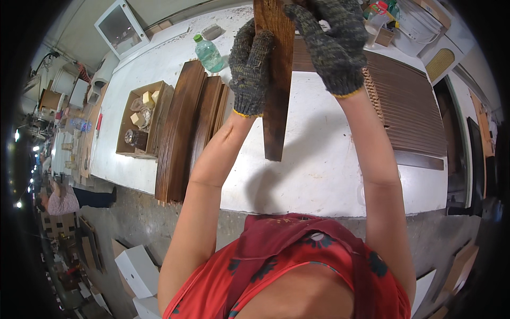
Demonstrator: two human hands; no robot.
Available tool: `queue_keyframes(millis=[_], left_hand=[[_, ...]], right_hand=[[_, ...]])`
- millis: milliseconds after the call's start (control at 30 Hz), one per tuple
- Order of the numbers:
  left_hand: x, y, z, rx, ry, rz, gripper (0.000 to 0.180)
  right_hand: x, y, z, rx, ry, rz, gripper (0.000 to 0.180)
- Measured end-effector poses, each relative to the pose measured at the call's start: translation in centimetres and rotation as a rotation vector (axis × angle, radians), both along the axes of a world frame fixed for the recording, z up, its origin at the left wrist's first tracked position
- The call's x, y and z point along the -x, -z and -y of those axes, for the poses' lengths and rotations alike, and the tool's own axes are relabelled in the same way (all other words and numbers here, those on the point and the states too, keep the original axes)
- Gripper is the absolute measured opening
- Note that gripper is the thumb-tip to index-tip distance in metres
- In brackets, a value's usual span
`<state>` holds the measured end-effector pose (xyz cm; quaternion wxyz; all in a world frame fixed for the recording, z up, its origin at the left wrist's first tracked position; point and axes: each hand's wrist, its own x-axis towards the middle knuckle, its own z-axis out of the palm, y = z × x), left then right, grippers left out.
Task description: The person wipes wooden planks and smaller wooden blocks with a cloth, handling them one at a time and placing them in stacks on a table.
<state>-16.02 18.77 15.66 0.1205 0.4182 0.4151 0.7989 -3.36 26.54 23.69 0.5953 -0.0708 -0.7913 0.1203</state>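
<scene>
Toward the left edge of the white worktable (pixel 319 175) sits an open brown cardboard box (pixel 139 119); inside it lie a few pale yellow foam-like blocks (pixel 143 109) near its far end and a round dark metal-rimmed object (pixel 131 137) near its near end, too small to tell apart further. Just beside the box, a stack of long dark brown wooden slats (pixel 183 133) stands on edge, reaching from mid-table to the near edge and slightly past it. Beyond the stack, near the far edge, stands a clear plastic water bottle with a green cap (pixel 208 53), holding some water.

Above the table's middle, the left hand (pixel 249 66) in a grey knitted work glove with a yellow cuff is wrapped around the left side of a single dark brown wooden plank (pixel 277 90), which is raised over the table and casts a shadow on it. The right hand (pixel 332 45), gloved alike, is clamped on the plank's upper right side, fingers curled over its face.

Across the right part of the table lies a wide mat of thin dark brown wooden strips (pixel 409 106) laid side by side. At the far right corner stands a small wooden box (pixel 383 36); its contents cannot be made out.
</scene>
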Motion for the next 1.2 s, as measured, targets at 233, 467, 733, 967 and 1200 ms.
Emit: queue_keyframes(millis=[233, 467, 733, 967, 1200], left_hand=[[-1.1, 2.4, 0.2, 0.209, -0.008, 0.113, 0.028], [1.6, 8.2, -1.2, 0.251, -0.318, -0.323, 0.027], [7.2, 13.7, -3.4, 0.26, -0.243, -0.024, 0.026], [12.8, 14.3, -6.4, 0.529, -0.462, -0.283, 0.026], [10.8, 17.5, -9.8, 0.649, -0.25, 0.116, 0.041]], right_hand=[[1.8, 7.3, -3.7, -0.26, 0.278, -0.081, 0.035], [-2.4, 19.8, 2.8, 0.01, 0.006, 0.333, 0.031], [-10.6, 29.2, 12.2, 0.201, -0.451, 0.681, 0.032], [-12.6, 29.5, 13.3, 0.052, -0.593, 0.9, 0.025], [-16.1, 28.3, 11.1, 0.78, -0.428, 0.676, 0.024]])
